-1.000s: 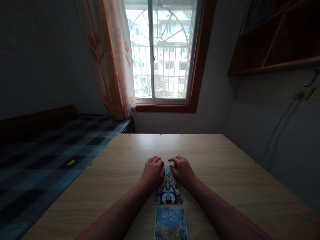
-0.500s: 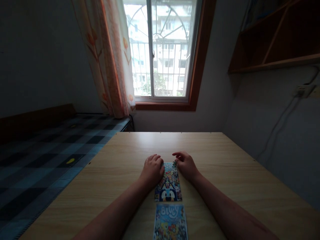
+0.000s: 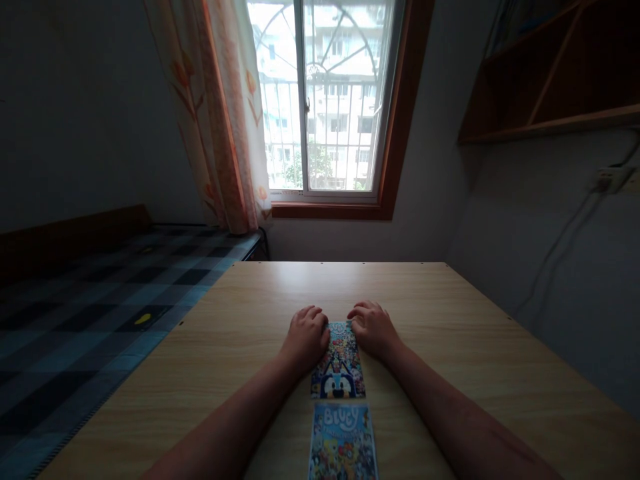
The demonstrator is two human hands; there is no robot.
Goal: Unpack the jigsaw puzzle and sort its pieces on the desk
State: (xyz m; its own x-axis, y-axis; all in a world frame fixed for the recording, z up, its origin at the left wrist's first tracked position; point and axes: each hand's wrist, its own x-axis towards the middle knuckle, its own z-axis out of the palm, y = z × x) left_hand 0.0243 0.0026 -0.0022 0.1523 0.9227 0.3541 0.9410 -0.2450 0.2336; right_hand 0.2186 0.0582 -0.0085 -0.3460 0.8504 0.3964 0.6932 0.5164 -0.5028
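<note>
A small rectangular cartoon picture (image 3: 339, 363), with a blue dog's face at its near end, lies flat on the wooden table (image 3: 440, 320). It looks like a jigsaw puzzle, but I cannot make out seams. My left hand (image 3: 306, 337) rests along its left edge, fingers laid down and thumb on the picture. On the other side my right hand (image 3: 374, 328) lies palm down, fingertips at the top right corner. Neither hand visibly grips anything. Nearer to me is a second picture, a Bluey cover sheet (image 3: 343, 440), cut off by the lower frame edge.
A bed with a checked blue cover (image 3: 110, 307) stands left of the table. Ahead are a barred window (image 3: 340, 120) and a flowered curtain (image 3: 225, 133). A wooden wall shelf (image 3: 550, 120) and a socket with cables (image 3: 607, 179) are at the right.
My right hand's raised, curled fingers have come down and spread flat at the picture's top right corner. The left hand stays where it was. The view has shifted slightly.
</note>
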